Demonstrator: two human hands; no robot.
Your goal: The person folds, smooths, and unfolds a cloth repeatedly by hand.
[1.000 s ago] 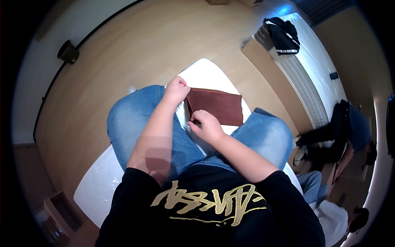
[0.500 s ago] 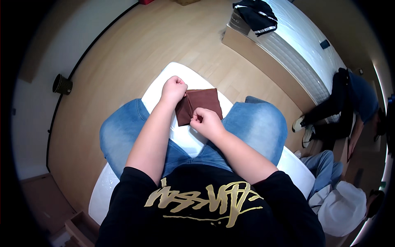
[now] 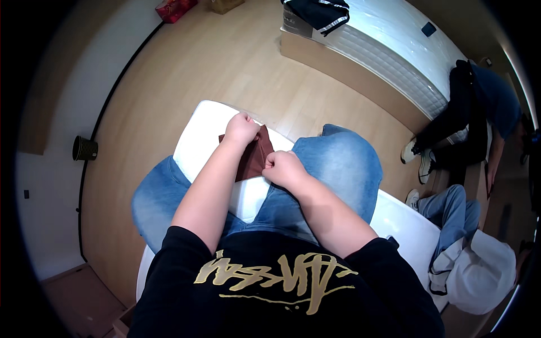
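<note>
Brown cloth (image 3: 252, 160) x1, folded, on white cushion (image 3: 203, 132) between two denim knees | left hand (image 3: 242, 127) fisted, pinching its top edge | right hand (image 3: 283, 168) fisted, pinching its lower right edge | hands: 2

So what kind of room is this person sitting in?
Probably a bedroom: a white quilted mattress on a low wooden base, light wood-plank floor, and dark clothes lying on the bed.

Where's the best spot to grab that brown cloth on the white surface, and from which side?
Probably the brown cloth is best pinched at its edges where the left hand and right hand already clutch it, coming from above: it lies flat and limp on the white surface.
</note>
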